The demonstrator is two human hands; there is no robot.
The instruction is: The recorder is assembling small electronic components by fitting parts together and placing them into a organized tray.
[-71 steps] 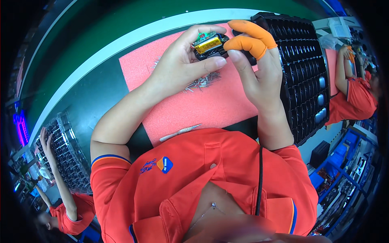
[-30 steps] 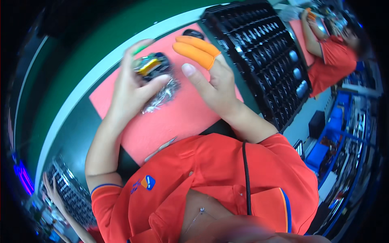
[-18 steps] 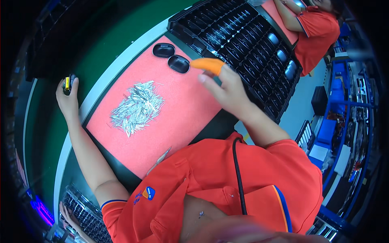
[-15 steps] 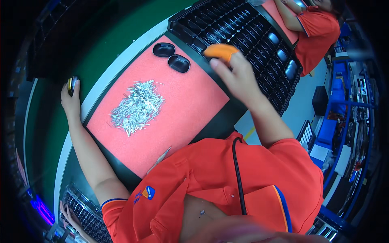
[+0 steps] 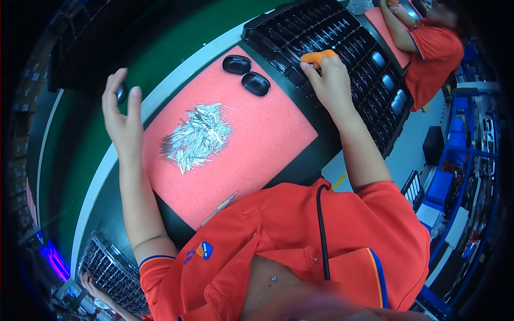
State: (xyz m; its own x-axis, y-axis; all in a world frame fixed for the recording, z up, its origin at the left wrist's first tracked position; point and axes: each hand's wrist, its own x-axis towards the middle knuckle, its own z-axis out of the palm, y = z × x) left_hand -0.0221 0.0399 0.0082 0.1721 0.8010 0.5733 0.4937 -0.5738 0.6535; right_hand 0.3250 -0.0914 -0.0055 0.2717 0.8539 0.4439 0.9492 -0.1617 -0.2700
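My left hand (image 5: 124,120) is raised over the green belt (image 5: 160,59), thumb and fingers spread. A small shiny dark rounded object (image 5: 121,94) shows in the gap between them, seemingly on the belt and not gripped. My right hand (image 5: 334,85) reaches to the near edge of the black compartment tray (image 5: 326,32). Orange covers (image 5: 318,58) sit on its fingers, which are bent together; what they hold, if anything, is hidden. Two black rounded cases (image 5: 236,64) (image 5: 256,84) lie on the pink mat (image 5: 257,134), beside a pile of thin silvery slivers (image 5: 199,136).
A pointed pen-like tool (image 5: 219,208) lies at the mat's near edge. Another person in a red shirt (image 5: 436,59) works beyond the tray at the upper right. At lower left another person's hand (image 5: 91,283) is near a second black tray (image 5: 115,267). Blue shelving (image 5: 455,139) stands right.
My left hand has opened, letting go of the small dark and yellow object, and has moved back from it. My right hand has shifted slightly on the tray. The view has swung a little.
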